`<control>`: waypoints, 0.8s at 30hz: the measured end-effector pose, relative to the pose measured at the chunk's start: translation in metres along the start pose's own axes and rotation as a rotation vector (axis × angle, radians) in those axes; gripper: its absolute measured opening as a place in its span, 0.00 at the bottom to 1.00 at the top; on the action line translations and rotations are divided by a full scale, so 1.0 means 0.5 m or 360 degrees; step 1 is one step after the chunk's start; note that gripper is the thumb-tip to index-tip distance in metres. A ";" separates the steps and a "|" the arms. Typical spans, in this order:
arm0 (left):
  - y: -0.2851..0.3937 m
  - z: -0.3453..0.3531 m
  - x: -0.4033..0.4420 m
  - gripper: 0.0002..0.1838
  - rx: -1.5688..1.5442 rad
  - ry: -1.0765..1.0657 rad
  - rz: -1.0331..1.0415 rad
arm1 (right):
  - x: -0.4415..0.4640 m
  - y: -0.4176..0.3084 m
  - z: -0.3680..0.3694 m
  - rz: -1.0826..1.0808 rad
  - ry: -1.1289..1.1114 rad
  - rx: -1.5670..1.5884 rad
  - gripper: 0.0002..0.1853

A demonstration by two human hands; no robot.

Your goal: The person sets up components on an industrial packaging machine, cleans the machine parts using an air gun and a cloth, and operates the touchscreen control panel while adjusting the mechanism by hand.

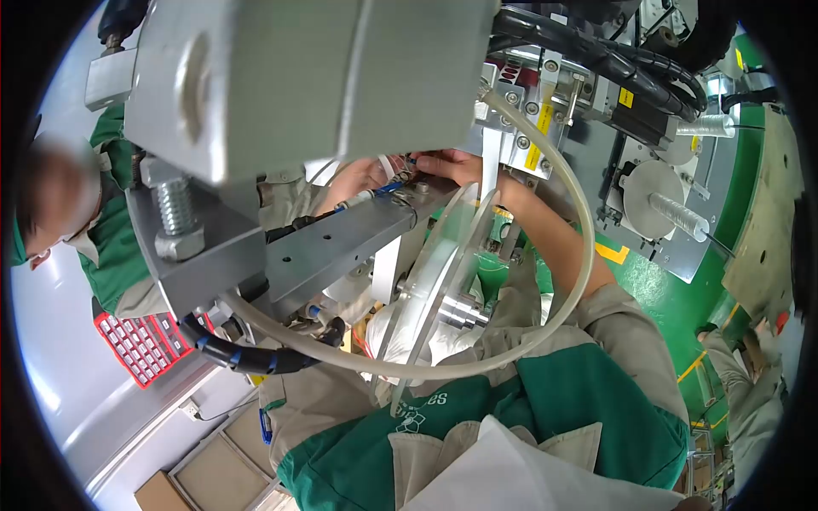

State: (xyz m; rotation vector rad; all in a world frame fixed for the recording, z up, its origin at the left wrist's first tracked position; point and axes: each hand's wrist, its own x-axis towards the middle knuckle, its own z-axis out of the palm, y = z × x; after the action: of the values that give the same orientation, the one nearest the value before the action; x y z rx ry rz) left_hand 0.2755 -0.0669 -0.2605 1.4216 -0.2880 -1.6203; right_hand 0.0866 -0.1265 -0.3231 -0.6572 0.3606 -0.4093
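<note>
Blue-and-white tubing point(394, 184) lies along the top of the grey metal beam point(341, 249), near the middle of the view and just beside both hands. The left hand point(360, 180) and the right hand point(447, 165) meet with their fingers close together at the far end of the beam; whatever sits between the fingertips is too small and hidden to name, so I cannot tell whether either hand is grasping something. Next to the right wrist, a white strip point(491, 157) hangs down towards a reel with clear discs point(436, 294), which stands in front of the wearer's chest. Around this loops a translucent hose point(583, 213), from the upper machinery across to the lower left. Over the left side looms a large metal block point(281, 81), with a thick bolt point(176, 213) beneath it. Farther out, a red tray point(141, 347) and a co-worker in green and beige point(119, 247) are at left; at right, a round plate point(645, 192) carries a white spindle point(679, 218) above the green floor point(639, 294).
</note>
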 end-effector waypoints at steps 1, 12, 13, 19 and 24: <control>-0.003 -0.013 0.000 0.18 0.0020 0.0030 0.0019 | 0.008 0.008 -0.002 -0.0039 -0.0043 0.0019 0.13; -0.013 -0.064 0.003 0.12 -0.0015 0.0221 0.0350 | 0.013 -0.011 0.019 -0.0132 0.0116 -0.0184 0.19; -0.006 -0.057 -0.001 0.12 0.0047 0.0242 0.0359 | 0.015 -0.008 0.020 -0.0166 0.0141 -0.0246 0.18; -0.003 -0.076 0.001 0.05 0.0086 0.0097 0.0501 | 0.018 -0.016 0.021 -0.0316 0.0079 -0.0361 0.14; 0.005 -0.043 -0.006 0.05 -0.0020 0.0177 0.0504 | 0.028 -0.006 0.018 -0.0423 0.0061 -0.0335 0.12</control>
State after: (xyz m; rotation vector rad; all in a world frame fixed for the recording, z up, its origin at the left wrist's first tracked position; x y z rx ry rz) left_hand 0.2951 -0.0577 -0.2635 1.3738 -0.4147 -1.2799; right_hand 0.1021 -0.1307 -0.3171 -0.9085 0.3571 -0.6433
